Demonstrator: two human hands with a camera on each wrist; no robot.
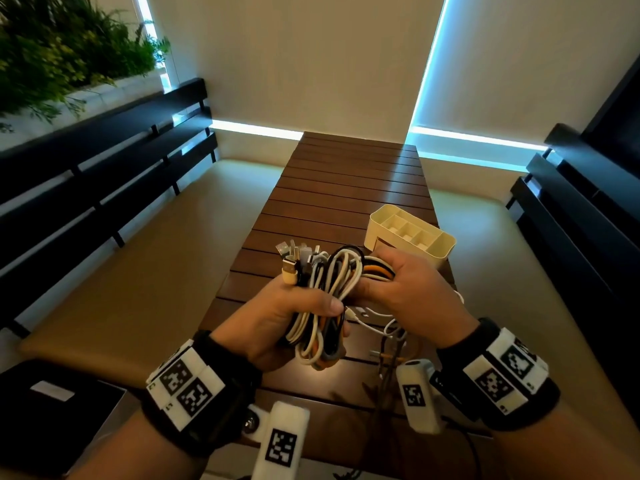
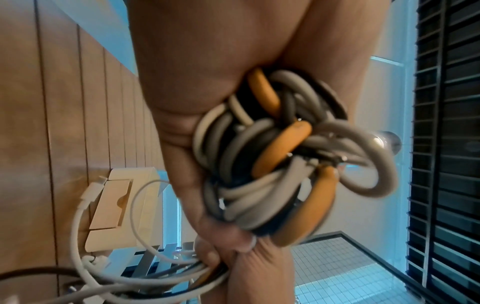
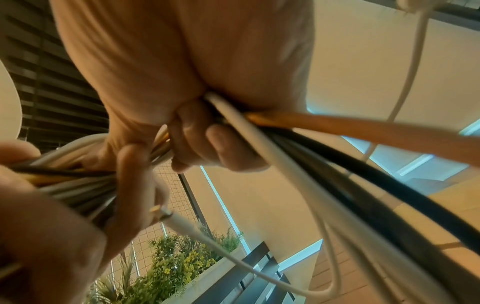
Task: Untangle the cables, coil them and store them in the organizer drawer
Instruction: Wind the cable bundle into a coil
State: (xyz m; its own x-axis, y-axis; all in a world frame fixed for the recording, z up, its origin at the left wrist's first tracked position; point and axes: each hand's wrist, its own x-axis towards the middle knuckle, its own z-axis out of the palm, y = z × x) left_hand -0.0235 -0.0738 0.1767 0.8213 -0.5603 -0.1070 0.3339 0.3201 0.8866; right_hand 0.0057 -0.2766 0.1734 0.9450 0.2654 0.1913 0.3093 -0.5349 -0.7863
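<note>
The room is dim and warm-toned; cold blue light leaks around the window blinds (image 1: 304, 57). Wide-angle bending curves the edges. Both wrist views are soft, the cable bundle (image 2: 280, 156) and near fingers (image 3: 215, 144) blurred.

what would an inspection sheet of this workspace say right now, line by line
surface: brown slatted wooden table, bare at the far end
job's things: tangled bundle of white, black and orange cables held above the table; cream plastic organizer with compartments on the right side, its compartments look empty
clutter: nothing seen
grippers: left hand grips the bundle; right hand grips its other side
cables: thin white cable trails from the bundle down to the table; plug ends stick up
surroundings: dark slatted benches, green plants
</note>
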